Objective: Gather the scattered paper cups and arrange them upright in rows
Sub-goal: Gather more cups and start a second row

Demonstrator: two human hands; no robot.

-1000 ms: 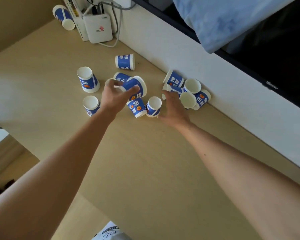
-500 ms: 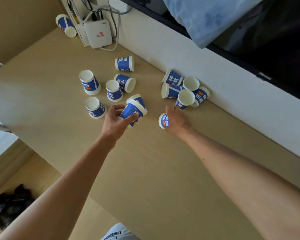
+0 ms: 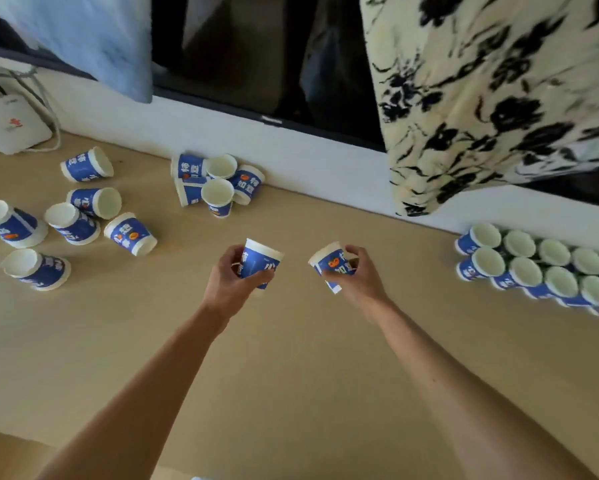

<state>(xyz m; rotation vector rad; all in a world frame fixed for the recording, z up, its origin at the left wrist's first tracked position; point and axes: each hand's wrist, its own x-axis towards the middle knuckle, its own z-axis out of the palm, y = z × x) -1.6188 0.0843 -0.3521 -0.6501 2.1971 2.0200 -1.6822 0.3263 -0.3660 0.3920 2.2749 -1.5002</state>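
- Left hand (image 3: 230,282): fingers curled round a blue-and-white paper cup (image 3: 261,261), mouth up, slightly tilted, over the middle of the table (image 3: 291,368).
- Right hand (image 3: 362,284): fingers wrapped round a second cup (image 3: 331,263), which is tilted with its mouth toward the left. The two held cups are near each other, not touching.
- Finished rows (image 3: 524,270): two lines of upright cups at the right, packed touching. The far line is against the white wall (image 3: 325,161), and both run out of frame.
- Wall pile (image 3: 216,195): about five cups tumbled together against the wall. Some lie on their sides, at least two show open mouths.
- Left scatter (image 3: 130,233): six loose cups. Two or three lie on their sides, the others stand, but which way up is unclear through the blur.
- White router box (image 3: 10,124) with cables sits in the far left corner.
- Floral cloth (image 3: 498,98) hangs down over the wall beside the rows, blue cloth (image 3: 93,39) at top left.
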